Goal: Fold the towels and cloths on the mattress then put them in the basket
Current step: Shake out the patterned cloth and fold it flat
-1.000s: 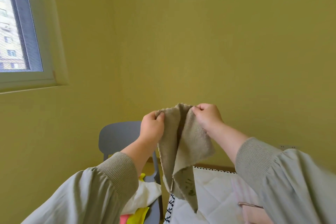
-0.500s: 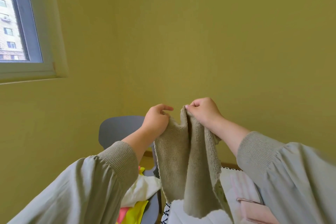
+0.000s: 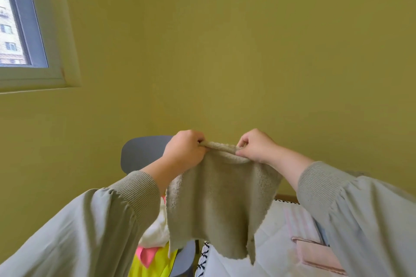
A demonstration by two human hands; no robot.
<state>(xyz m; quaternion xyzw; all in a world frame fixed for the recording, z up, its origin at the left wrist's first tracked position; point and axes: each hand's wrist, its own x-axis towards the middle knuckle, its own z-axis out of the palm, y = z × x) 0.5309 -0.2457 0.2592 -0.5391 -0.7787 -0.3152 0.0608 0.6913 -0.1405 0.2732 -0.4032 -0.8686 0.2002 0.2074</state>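
A small grey-beige terry towel [image 3: 216, 204] hangs in the air in front of me, spread flat between both hands. My left hand [image 3: 184, 150] pinches its upper left edge and my right hand [image 3: 254, 146] pinches its upper right edge. Its lower edge dangles over the white quilted mattress [image 3: 276, 252] at the bottom right. White, pink and yellow cloths [image 3: 155, 252] lie piled on the grey chair [image 3: 144, 155] behind my left arm. No basket shows in this view.
A pink striped cloth [image 3: 297, 220] and a pink object with a metal clip [image 3: 313, 252] lie on the mattress by my right sleeve. Yellow walls meet in a corner behind; a window [image 3: 20, 29] is at upper left.
My hands moved apart along the towel's top edge. The towel went from bunched and folded lengthwise to spread open and hanging flat.
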